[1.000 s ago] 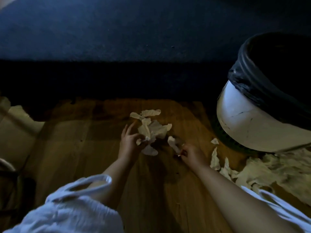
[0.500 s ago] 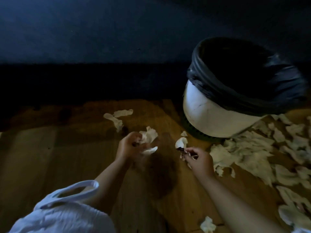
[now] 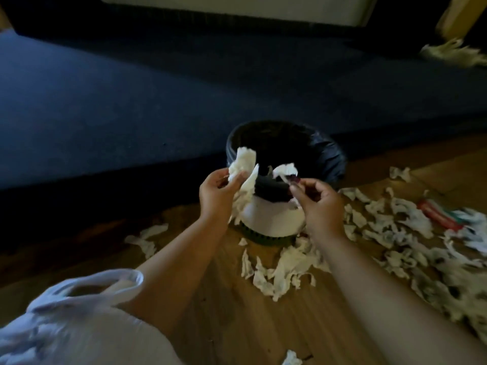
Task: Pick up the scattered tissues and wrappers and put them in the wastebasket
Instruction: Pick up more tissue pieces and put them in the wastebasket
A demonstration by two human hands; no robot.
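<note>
**Carrying step: the drop comes next**

My left hand [image 3: 216,196] grips a tissue wad [image 3: 243,164]; my right hand [image 3: 319,204] pinches a small scrap [image 3: 284,169], both at the six o'clock rim of the wastebasket [image 3: 271,214]. Next, I judge: reach over the opening, let go.

2 forearms [image 3: 179,262] extended forward, left hand [image 3: 214,192] gripping tissue [image 3: 243,164], right hand [image 3: 317,200] apparently pinching a scrap [image 3: 284,169]
</note>
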